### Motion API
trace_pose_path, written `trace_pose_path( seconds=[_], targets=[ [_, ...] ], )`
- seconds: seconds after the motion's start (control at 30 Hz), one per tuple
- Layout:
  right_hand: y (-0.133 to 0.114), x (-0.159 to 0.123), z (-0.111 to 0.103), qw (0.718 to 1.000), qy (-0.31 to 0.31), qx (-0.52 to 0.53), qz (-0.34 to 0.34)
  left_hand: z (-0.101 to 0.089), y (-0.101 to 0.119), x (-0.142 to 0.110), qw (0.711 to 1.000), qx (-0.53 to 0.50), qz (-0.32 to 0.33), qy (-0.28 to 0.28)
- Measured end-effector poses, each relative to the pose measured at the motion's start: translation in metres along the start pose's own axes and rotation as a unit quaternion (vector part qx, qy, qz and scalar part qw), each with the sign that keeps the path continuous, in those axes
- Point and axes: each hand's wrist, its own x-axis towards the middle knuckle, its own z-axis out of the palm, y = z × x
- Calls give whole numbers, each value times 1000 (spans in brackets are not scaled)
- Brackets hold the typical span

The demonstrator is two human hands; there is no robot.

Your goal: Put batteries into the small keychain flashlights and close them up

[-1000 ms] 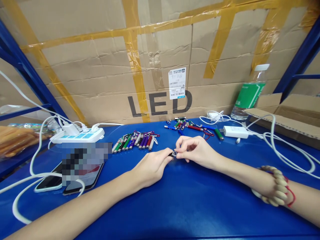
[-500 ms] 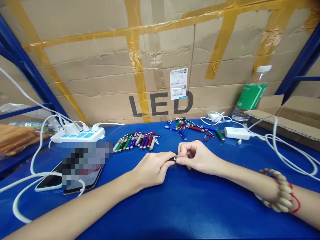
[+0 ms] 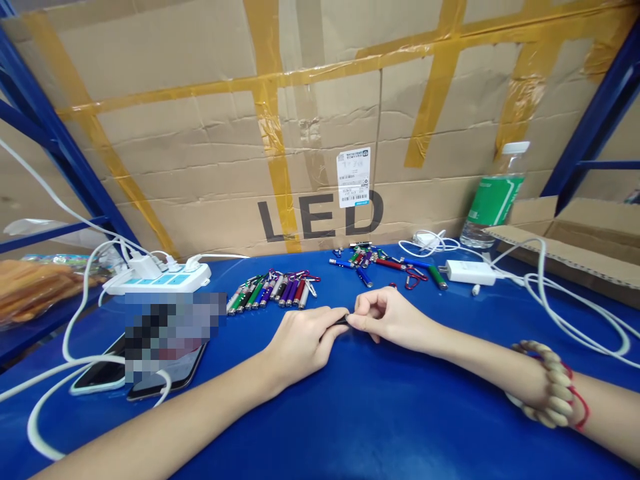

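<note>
My left hand (image 3: 305, 340) is closed around a black keychain flashlight (image 3: 342, 321), and most of its body is hidden by the fingers. At its right end, my right hand (image 3: 393, 317) pinches the tip between thumb and forefinger. Both hands meet just above the blue table (image 3: 380, 413). Beyond my left hand lies a neat row of keychain flashlights (image 3: 270, 291) in silver, green, purple, black and red, with small carabiner clips at their far ends. A looser pile of similar flashlights (image 3: 367, 257) lies past my right hand, with a red carabiner (image 3: 413, 280) beside it.
At left are a white power strip (image 3: 165, 280) with cables and two phones (image 3: 193, 367), partly blurred out. To the right are a white charger (image 3: 471, 272), looped cables, a bottle (image 3: 493, 203) and an open carton (image 3: 595, 250). A large cardboard box (image 3: 200, 167) stands behind.
The view has shifted slightly. Both hands stay together at the flashlight; the right fingers have turned a little, and its tip now shows less.
</note>
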Motion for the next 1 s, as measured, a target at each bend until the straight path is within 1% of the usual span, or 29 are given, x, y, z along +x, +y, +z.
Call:
trace_pose_path(
  seconds=[0.23,0.43,0.53,0.67,1.0],
  targets=[
    [4,1,1,1000,-9,12,1,-3,2,2,1000,13,-4,0],
    [6,1,0,999,-12,26,-21,-5,4,3,999,-18,-30,-1],
    [4,1,1,999,-20,19,-26,-6,5,2,999,-26,-43,-6],
    [2,1,2,999,-23,6,-28,-7,6,3,998,-25,-45,-21],
    [2,2,2,999,-23,-8,-23,-9,9,3,997,-27,-62,-21]
  ],
)
